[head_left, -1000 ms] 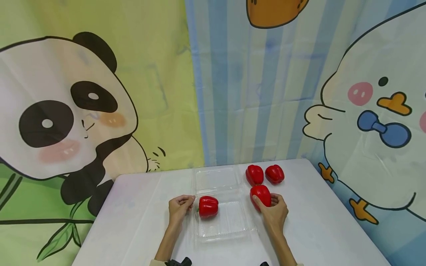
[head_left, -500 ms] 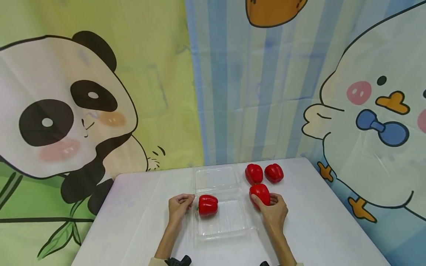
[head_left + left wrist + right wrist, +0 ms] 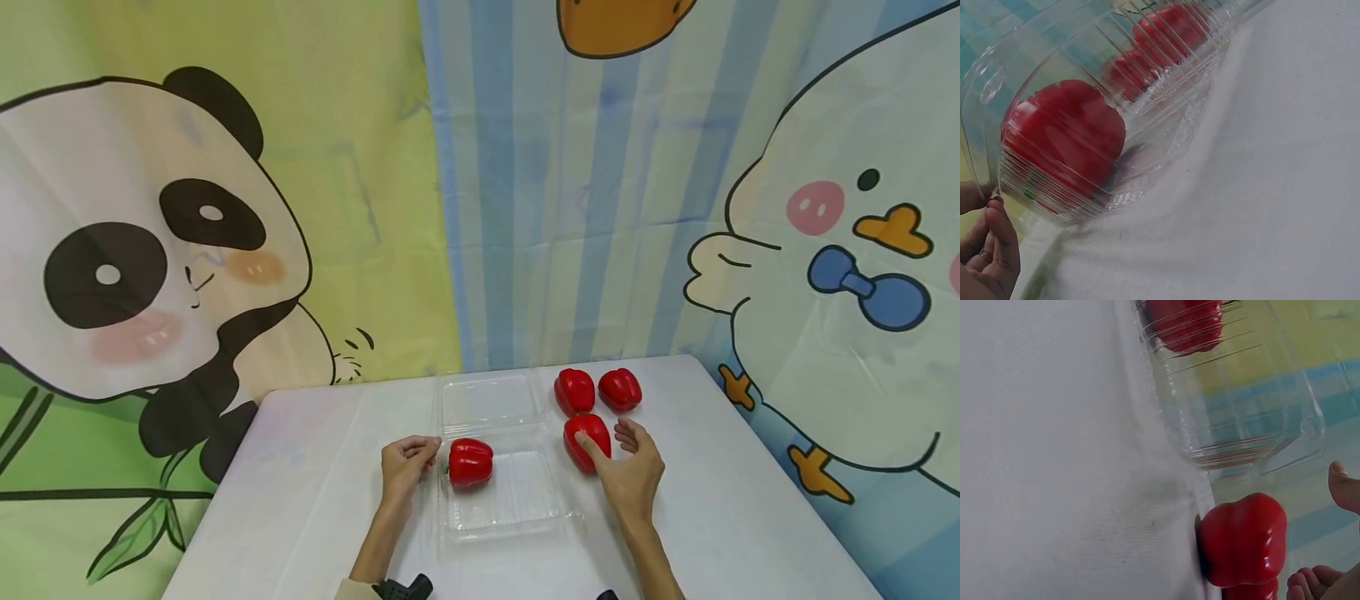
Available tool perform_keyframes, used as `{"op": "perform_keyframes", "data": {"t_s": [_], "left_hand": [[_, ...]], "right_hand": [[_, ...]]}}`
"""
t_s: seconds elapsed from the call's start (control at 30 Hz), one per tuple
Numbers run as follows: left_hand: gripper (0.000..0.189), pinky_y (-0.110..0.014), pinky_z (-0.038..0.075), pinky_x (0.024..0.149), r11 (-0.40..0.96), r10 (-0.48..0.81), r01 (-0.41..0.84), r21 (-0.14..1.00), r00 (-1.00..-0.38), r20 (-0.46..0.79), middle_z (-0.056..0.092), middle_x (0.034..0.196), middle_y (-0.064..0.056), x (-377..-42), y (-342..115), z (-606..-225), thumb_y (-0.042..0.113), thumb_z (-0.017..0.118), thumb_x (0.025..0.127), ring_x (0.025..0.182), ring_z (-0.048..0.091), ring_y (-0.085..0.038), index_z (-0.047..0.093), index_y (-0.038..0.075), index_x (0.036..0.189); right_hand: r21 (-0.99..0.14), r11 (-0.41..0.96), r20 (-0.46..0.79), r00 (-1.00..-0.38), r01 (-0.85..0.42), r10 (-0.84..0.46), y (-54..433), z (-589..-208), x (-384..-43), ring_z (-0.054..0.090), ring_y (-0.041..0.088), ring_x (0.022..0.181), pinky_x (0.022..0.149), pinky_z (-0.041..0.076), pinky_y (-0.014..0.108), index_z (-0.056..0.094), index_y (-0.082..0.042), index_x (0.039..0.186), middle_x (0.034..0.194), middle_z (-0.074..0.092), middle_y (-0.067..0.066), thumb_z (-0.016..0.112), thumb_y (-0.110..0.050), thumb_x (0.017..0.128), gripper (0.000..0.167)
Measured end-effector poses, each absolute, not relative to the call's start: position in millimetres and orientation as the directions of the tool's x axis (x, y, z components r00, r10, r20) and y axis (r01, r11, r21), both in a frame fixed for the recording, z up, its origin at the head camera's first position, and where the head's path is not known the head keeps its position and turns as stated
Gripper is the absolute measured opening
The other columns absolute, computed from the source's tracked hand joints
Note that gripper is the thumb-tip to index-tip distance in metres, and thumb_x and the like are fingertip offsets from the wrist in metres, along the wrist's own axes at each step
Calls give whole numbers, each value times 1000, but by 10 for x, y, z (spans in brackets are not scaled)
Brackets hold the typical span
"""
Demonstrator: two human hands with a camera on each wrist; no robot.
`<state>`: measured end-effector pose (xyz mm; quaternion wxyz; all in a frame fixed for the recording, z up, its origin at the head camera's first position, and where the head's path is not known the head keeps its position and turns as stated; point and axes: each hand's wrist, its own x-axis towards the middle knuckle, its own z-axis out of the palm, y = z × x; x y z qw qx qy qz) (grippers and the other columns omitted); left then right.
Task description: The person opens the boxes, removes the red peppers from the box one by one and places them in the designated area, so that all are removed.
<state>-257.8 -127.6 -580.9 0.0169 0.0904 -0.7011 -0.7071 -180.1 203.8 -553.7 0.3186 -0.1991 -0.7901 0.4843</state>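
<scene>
My left hand pinches the left rim of a clear plastic clamshell box between thumb and fingers, plain in the left wrist view. Inside its base, at the left, lies a red bell pepper with its green stem toward that hand. Right of the box, another red bell pepper sits on the table. Beside it my right hand is spread, thumb and fingers apart. From the right wrist view, a gap shows between that pepper and the thumb; nothing is held there.
Two more red bell peppers, one left of the other, lie near the back edge of the white table. The box's lid lies folded open toward the back. Cartoon curtains hang behind the table.
My right hand has let go of the pepper beside the box: its fingers have come away and the hand has shifted slightly right. The left hand keeps its place on the rim.
</scene>
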Motion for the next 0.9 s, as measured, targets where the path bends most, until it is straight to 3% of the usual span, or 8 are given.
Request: {"op": "perform_keyframes", "data": {"t_s": [0.07, 0.2, 0.23, 0.3, 0.43, 0.7, 0.9], "left_hand": [[18, -19, 49, 55, -15, -150, -104, 994, -983, -105, 69, 69, -1, -2576, -1273, -5804, 11, 83, 96, 60, 60, -10, 80, -7, 99], [20, -19, 48, 54, -14, -143, -83, 996, -986, -84, 70, 69, -1, -2566, -1273, -5788, 10, 82, 96, 59, 60, -9, 79, -9, 100], [20, -19, 48, 54, -12, -141, -77, 997, -987, -78, 70, 69, -1, -2565, -1275, -5787, 11, 82, 96, 59, 60, -9, 79, -9, 101], [22, -20, 49, 54, -17, -137, -67, 998, -988, -69, 70, 70, -2, -2562, -1277, -5786, 11, 82, 96, 59, 59, -8, 79, -10, 101], [22, -19, 50, 54, -18, -137, -70, 997, -988, -72, 71, 70, -2, -2557, -1275, -5784, 11, 82, 96, 59, 60, -8, 79, -10, 101], [17, -19, 52, 57, -1, -153, -91, 996, -984, -91, 71, 71, -3, -2555, -1273, -5790, 9, 82, 96, 61, 61, -9, 80, -7, 98], [18, -19, 52, 57, 2, -147, -86, 996, -985, -85, 70, 71, -2, -2556, -1266, -5794, 9, 82, 97, 61, 61, -9, 79, -9, 99]], "right_hand": [[-879, 477, 353, -717, -33, 601, 2039, -5501, -1786, 72, 37, 118, 107, 60, 54, 67, -6, 144, 137, 74, 18, 99, -27, 81, 74], [-843, 523, 433, -734, -126, 522, 2026, -5443, -1776, 72, 34, 115, 103, 57, 24, 68, -8, 143, 135, 75, 14, 101, -23, 76, 76], [-834, 533, 449, -740, -146, 500, 2021, -5434, -1778, 73, 34, 115, 102, 56, 23, 68, -8, 143, 135, 75, 13, 102, -22, 75, 77], [-819, 542, 473, -756, -188, 453, 2006, -5421, -1788, 73, 34, 114, 103, 59, 28, 68, -7, 144, 136, 75, 13, 103, -19, 72, 81], [-815, 529, 476, -795, -238, 375, 1946, -5411, -1810, 74, 34, 115, 104, 62, 57, 68, -8, 144, 138, 75, 12, 104, -14, 70, 83], [-854, 440, 402, -890, -278, 217, 1723, -5412, -1822, 77, 30, 119, 106, 60, 56, 71, -17, 142, 135, 78, 5, 105, -20, 72, 78], [-853, 425, 379, -919, -302, 109, 1585, -5414, -1870, 79, 27, 117, 106, 59, 59, 73, -14, 140, 135, 78, 5, 105, -18, 71, 76]]}}
